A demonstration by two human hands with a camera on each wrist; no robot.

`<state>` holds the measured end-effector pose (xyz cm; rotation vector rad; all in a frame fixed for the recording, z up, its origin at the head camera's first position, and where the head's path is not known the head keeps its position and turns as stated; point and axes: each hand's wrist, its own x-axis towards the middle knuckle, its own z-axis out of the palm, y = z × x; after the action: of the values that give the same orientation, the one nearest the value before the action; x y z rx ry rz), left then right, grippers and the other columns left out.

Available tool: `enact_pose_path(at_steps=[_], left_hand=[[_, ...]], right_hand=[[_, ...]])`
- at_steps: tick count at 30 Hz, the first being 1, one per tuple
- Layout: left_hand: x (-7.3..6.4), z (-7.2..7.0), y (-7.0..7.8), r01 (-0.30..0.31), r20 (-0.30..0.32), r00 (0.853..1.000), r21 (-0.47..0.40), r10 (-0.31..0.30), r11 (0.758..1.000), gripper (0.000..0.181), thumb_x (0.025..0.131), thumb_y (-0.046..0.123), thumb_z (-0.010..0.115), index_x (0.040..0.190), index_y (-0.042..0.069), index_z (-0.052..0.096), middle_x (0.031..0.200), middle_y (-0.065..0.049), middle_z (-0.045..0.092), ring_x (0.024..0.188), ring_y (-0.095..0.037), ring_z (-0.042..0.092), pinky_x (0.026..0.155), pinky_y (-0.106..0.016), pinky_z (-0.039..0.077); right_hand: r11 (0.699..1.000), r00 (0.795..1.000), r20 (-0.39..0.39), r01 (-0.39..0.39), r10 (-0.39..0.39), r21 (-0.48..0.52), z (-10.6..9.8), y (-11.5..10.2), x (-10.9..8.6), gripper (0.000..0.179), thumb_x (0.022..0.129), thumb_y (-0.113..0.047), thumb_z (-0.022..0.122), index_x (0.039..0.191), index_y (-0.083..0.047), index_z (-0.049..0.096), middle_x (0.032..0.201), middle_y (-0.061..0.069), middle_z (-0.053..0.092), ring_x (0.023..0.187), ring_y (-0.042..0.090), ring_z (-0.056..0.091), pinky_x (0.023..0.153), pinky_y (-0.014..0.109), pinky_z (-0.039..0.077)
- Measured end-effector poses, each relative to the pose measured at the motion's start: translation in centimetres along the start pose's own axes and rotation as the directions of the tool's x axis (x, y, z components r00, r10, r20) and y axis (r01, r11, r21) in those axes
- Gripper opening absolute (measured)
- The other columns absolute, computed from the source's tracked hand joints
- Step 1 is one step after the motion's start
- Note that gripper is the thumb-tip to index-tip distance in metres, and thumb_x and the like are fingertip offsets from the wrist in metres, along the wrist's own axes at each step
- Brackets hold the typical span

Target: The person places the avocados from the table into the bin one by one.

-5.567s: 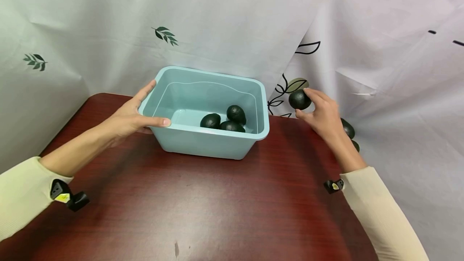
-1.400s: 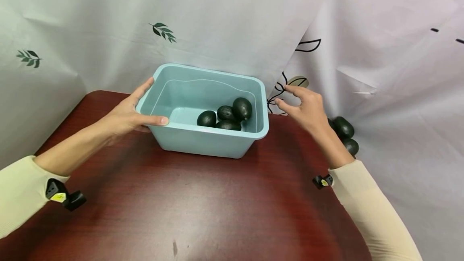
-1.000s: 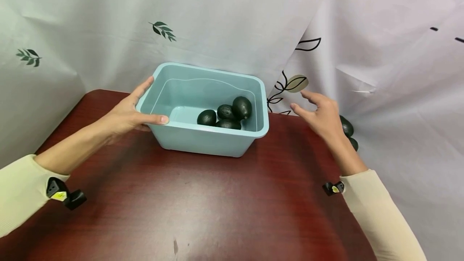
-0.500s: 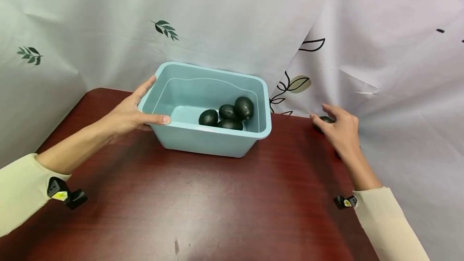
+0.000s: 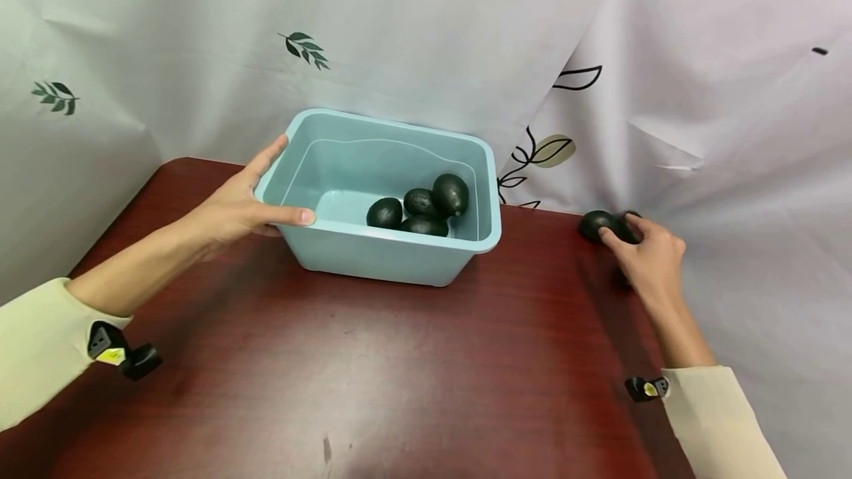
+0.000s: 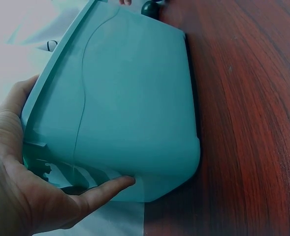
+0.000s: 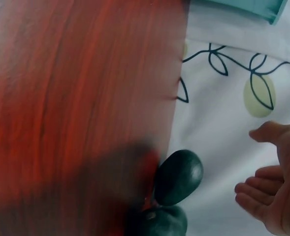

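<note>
My left hand (image 5: 229,213) grips the left end of a light blue plastic bin (image 5: 373,261), with the thumb on the front rim and the index finger along the side rim. The left wrist view shows this hand (image 6: 41,199) at the bin's end. Inside the bin, toward its right, lie several dark green avocados (image 5: 450,194). My right hand (image 5: 652,253) is over more avocados (image 5: 597,226) at the table's right back edge, thumb and index finger apart. In the right wrist view, the hand (image 7: 277,182) is spread beside two avocados (image 7: 178,177), holding none.
The dark red wooden table (image 5: 373,375) stretches in front of the bin. A white cloth (image 5: 413,35) with leaf prints hangs behind the bin and down the right side, right against the table's edge.
An avocado that my right hand held earlier now lies in the bin. That hand has since moved right and down to the avocados at the edge. My left hand stays on the bin.
</note>
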<state>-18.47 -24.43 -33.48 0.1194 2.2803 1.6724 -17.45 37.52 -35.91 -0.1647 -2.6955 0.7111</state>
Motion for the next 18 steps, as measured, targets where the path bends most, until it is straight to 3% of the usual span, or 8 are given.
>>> enact_pose_path(at_steps=[3,7,11,18], left_hand=[[0.0,0.0,0.0,0.001,0.003,1.0,0.004,-0.001,1.0,0.128,0.098,0.026,0.089,0.178,0.055,-0.006,0.184,-0.01,0.024,0.155,-0.04,0.043,0.101,-0.049,0.064],[-0.1,-0.1,0.1,-0.002,-0.004,1.0,0.01,0.002,1.0,0.128,0.097,0.025,0.089,0.178,0.054,-0.006,0.185,-0.009,0.023,0.155,-0.04,0.043,0.101,-0.05,0.064],[-0.1,-0.2,0.2,-0.004,-0.008,1.0,0.016,0.005,1.0,0.129,0.097,0.025,0.089,0.178,0.054,-0.006,0.187,-0.008,0.021,0.155,-0.039,0.044,0.102,-0.051,0.064],[-0.1,-0.1,0.0,0.002,0.001,1.0,0.006,-0.002,1.0,0.128,0.097,0.025,0.089,0.178,0.055,-0.006,0.186,-0.008,0.022,0.156,-0.04,0.043,0.101,-0.049,0.064]], right_hand=[[0.997,0.996,0.047,-0.076,0.077,-0.027,-0.3,0.7,-0.3,0.072,0.108,-0.041,0.074,0.158,0.008,0.059,0.148,0.039,0.065,0.15,0.061,0.049,0.134,0.071,0.022],[0.99,0.988,0.086,-0.123,0.129,-0.063,-0.5,1.5,-0.5,0.076,0.11,-0.045,0.07,0.162,0.009,0.054,0.154,0.041,0.06,0.154,0.065,0.039,0.129,0.075,0.031],[0.985,0.985,0.076,-0.145,0.153,-0.094,-0.6,2.3,-0.6,0.077,0.108,-0.043,0.072,0.16,0.01,0.054,0.155,0.043,0.058,0.151,0.068,0.039,0.124,0.076,0.037],[0.97,0.974,0.074,-0.203,0.214,-0.135,-1.0,3.9,-1.2,0.078,0.107,-0.04,0.075,0.157,0.015,0.054,0.152,0.047,0.057,0.144,0.072,0.041,0.121,0.076,0.038]])
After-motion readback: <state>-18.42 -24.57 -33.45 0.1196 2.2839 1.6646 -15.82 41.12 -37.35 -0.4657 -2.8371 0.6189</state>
